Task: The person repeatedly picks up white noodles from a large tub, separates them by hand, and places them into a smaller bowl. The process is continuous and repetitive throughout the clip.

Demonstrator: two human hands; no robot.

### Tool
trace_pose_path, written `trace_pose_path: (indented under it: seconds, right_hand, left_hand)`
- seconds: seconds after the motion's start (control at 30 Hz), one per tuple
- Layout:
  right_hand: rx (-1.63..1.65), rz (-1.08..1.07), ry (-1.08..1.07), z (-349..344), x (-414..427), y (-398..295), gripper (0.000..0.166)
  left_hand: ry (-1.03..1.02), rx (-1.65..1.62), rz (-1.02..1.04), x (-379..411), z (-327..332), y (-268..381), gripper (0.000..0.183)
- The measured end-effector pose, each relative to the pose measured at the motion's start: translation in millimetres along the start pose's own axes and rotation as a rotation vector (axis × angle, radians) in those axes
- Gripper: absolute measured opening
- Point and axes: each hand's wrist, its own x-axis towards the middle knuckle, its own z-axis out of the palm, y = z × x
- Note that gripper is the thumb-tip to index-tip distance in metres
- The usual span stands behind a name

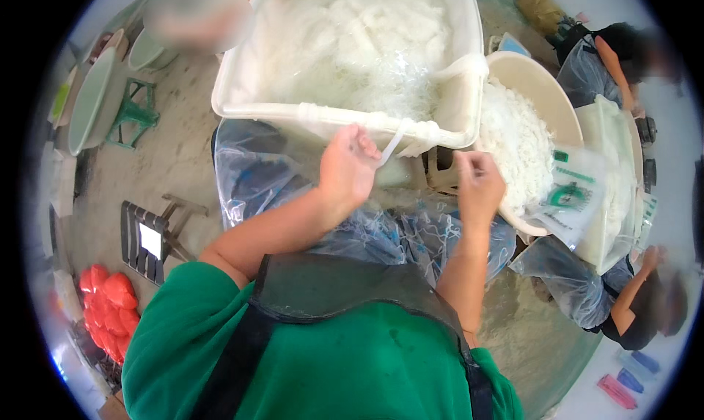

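Observation:
In front of me stands a large white plastic tub [352,115] holding water and a mass of pale, wet, stringy material [357,29]. My left hand [352,164] is just below its near rim, fingers curled around the end of a soft white strip [394,143]. That strip runs up to the rim, where more pale strands lie draped. Lower right of the tub, my right hand [479,183] has thumb and fingers drawn together; whether something thin is pinched there cannot be made out. Close beside it, a round cream basin [558,98] holds a white shaggy heap [520,145].
A printed plastic bag [575,194] hangs at the basin's right edge, by another white tub [597,112]. Two people [591,62] in clear aprons work at right. A green stool [133,112], striped seat [142,241] and red bundles [110,310] are at left.

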Motion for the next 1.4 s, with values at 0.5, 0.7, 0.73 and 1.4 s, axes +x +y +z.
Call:
trace_pose_path:
  seconds: [0.5,0.7,0.73,1.4]
  right_hand:
    - [-0.386,-0.556,-0.122,57,20,-25,0.019]
    - [-0.052,-0.515,-0.112,32,6,-17,0.012]
    - [0.050,-0.482,-0.164,21,0,-12,0.012]
    - [0.338,0.320,-0.218,23,-21,39,0.017]
  left_hand:
    - [-0.400,0.839,0.131,12,113,54,0.026]
    - [-0.327,0.706,0.011,19,108,32,0.023]
    - [-0.265,0.692,-0.010,14,92,26,0.024]
    - [-0.301,1.218,0.138,-6,21,-25,0.032]
